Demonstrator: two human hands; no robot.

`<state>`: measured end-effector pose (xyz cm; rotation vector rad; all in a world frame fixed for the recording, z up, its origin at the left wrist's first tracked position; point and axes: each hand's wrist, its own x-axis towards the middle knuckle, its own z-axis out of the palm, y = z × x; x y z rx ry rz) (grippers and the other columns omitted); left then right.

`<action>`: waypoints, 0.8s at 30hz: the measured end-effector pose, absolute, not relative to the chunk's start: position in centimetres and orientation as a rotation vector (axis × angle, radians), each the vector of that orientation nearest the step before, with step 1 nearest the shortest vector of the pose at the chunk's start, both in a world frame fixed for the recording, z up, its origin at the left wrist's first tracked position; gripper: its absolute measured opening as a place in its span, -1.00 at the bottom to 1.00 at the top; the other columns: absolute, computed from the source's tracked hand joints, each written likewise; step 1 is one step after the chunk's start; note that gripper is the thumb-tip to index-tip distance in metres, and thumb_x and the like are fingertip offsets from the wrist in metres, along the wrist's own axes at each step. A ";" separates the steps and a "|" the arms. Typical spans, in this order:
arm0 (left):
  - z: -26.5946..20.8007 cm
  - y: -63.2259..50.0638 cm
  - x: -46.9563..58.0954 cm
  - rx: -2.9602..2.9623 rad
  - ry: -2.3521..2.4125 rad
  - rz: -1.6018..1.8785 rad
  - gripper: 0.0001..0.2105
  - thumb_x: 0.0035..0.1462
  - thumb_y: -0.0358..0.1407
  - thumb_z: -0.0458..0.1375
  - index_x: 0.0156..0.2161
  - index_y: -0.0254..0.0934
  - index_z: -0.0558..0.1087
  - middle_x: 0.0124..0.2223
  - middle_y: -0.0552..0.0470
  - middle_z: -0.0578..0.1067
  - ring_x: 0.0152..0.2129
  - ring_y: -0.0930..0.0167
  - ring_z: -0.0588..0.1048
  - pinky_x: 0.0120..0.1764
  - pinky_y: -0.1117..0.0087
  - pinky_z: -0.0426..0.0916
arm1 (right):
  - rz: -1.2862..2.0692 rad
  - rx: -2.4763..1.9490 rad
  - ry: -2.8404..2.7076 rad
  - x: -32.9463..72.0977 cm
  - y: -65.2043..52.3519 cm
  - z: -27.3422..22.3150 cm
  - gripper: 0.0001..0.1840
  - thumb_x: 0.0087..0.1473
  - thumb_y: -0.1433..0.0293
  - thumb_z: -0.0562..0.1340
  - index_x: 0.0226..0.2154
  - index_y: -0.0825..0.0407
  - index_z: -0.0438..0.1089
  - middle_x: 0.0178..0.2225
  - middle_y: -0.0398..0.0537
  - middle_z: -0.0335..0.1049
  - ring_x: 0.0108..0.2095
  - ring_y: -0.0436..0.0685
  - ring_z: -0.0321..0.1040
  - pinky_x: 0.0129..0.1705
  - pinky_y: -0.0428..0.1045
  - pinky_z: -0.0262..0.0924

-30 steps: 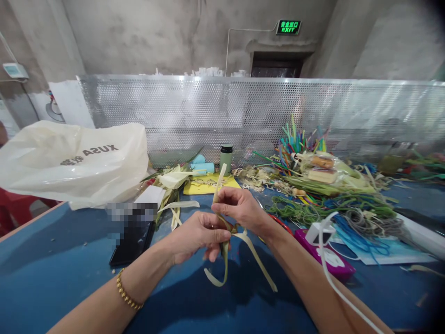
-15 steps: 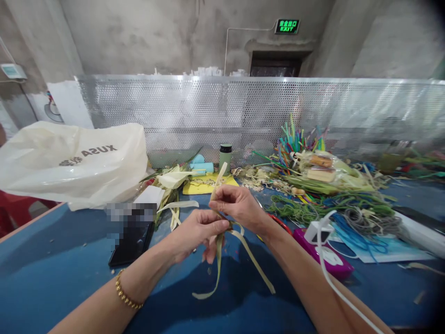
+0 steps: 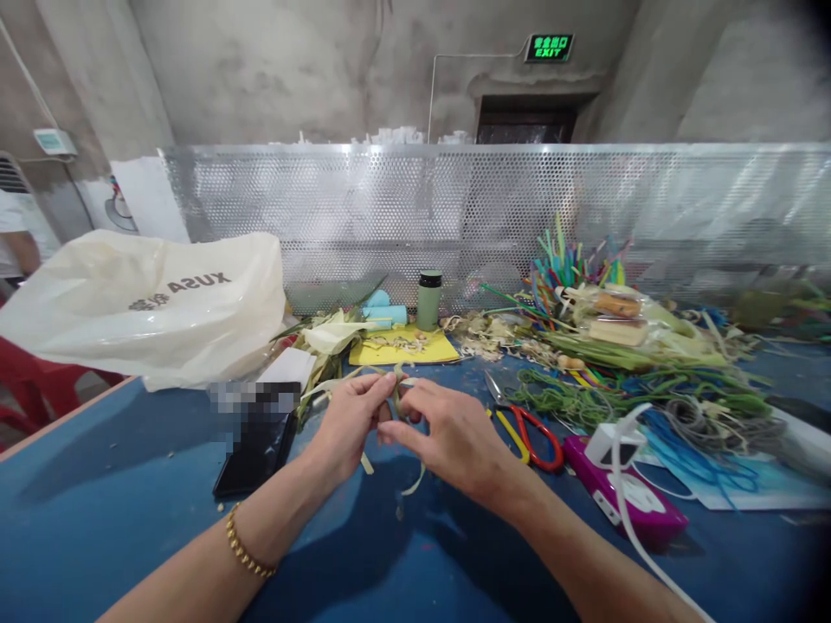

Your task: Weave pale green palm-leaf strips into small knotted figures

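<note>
Pale strip [image 3: 397, 394] (partly hidden), between left grip [image 3: 356, 417] and right grip [image 3: 447, 433], ends dangling

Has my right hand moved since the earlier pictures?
Yes: your right hand is now lower in view, farther from the yellow sheet.

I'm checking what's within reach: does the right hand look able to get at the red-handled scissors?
Probably yes: the red-handled scissors lie beside the right hand, and nothing seems to lie on them, though that hand is at the pale strips.
</note>
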<state>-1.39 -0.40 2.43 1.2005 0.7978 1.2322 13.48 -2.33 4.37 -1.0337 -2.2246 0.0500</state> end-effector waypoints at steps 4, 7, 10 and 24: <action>2.5 -0.4 -1.4 1.206 0.836 1.239 -0.70 0.06 -0.13 0.16 -0.48 -0.38 0.42 -0.77 0.12 0.30 -0.83 0.60 0.20 -0.68 0.56 0.06 | 0.167 -0.982 -2.215 13.3 -1.8 4.2 -0.77 0.14 0.41 0.12 -0.51 0.06 0.36 -0.46 -0.14 0.32 -0.41 -0.03 0.21 -0.34 -0.11 0.03; 2.7 -0.4 -1.5 1.148 0.796 1.244 -0.73 0.04 -0.15 0.18 -0.41 -0.39 0.45 -0.65 0.02 0.43 -0.72 0.54 0.34 -0.59 0.54 0.22 | 0.358 -0.995 -2.170 14.3 -1.3 4.5 -0.69 0.18 0.37 0.08 -0.54 0.07 0.36 -0.54 -0.19 0.28 -0.50 -0.06 0.15 -0.43 -0.13 -0.01; 2.7 -0.3 -1.5 1.126 0.778 1.286 -0.76 0.01 -0.21 0.21 -0.38 -0.42 0.46 -0.49 -0.05 0.51 -0.62 0.49 0.44 -0.53 0.51 0.29 | 0.462 -1.101 -2.099 15.3 -0.7 4.6 -0.69 0.16 0.36 0.08 -0.56 0.08 0.31 -0.60 -0.20 0.26 -0.55 -0.07 0.14 -0.48 -0.13 -0.02; 3.1 -0.5 -1.1 1.324 0.844 1.337 -0.82 -0.02 -0.27 0.23 -0.42 -0.42 0.49 -0.55 -0.04 0.50 -0.63 0.46 0.46 -0.51 0.48 0.34 | 0.222 -1.181 -2.128 17.3 0.3 5.4 -0.67 0.13 0.24 0.13 -0.52 0.09 0.39 -0.56 -0.15 0.32 -0.51 -0.02 0.17 -0.45 -0.09 -0.01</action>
